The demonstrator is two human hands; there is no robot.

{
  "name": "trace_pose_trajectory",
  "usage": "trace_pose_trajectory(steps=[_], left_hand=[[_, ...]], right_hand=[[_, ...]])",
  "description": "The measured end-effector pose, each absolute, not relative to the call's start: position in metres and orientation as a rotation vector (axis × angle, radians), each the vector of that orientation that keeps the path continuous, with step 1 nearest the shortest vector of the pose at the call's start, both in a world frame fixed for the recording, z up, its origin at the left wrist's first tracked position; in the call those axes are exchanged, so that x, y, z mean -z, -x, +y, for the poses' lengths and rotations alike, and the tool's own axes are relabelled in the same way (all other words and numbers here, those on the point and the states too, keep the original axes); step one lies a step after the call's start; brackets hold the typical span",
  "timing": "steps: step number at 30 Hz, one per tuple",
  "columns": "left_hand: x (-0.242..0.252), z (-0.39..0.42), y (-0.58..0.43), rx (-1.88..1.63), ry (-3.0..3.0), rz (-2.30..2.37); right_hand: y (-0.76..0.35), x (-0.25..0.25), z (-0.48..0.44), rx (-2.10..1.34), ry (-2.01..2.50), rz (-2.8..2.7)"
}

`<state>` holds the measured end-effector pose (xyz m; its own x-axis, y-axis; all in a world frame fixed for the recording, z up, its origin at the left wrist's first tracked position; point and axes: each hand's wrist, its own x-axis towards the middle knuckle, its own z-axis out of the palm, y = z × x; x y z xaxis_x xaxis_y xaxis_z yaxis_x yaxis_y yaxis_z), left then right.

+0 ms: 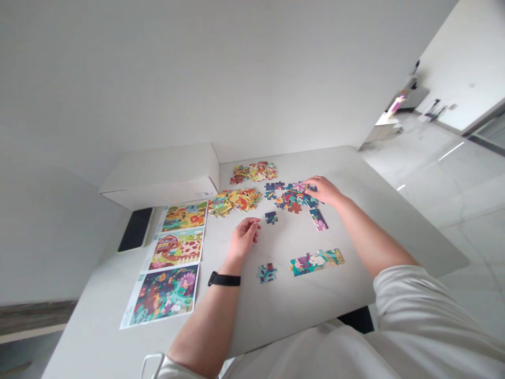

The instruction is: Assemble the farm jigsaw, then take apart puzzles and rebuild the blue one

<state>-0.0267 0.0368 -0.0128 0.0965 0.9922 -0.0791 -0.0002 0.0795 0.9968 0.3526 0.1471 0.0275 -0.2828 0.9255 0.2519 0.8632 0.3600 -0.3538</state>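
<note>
The right hand is being held low over a heap of blue and teal puzzle pieces, with the fingers spread out and draped on top, and no piece can be seen being pinched. The left hand is being rested on its edge on the white table, half curled and loosely open, nothing in it as far as can be told, just beside a lone dark blue piece. A black wristband is being worn on that wrist, btw.

Nearer the body, a long joined strip of pieces and a small joined clump are being left lying apart on the table. A pink and teal pair of pieces is sitting just below the heap. Two orange-yellow piles of pieces are being kept further along, past the left hand. Three printed picture sheets are being laid out in a column on the left, with a white box and a black slab-like object right next to them.
</note>
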Motion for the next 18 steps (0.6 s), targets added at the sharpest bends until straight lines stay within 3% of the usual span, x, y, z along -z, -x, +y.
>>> trace_pose_trajectory(steps=[8, 18], left_hand=[[0.012, 0.034, 0.027, -1.055, -1.251, 1.182], [-0.011, 0.031, 0.015, -1.147, -1.696, 1.362]], right_hand=[[-0.333, -0.002, 0.103, -0.248, 1.531, -2.291], [-0.337, 0.018, 0.090, -0.026, 1.755, -2.110]])
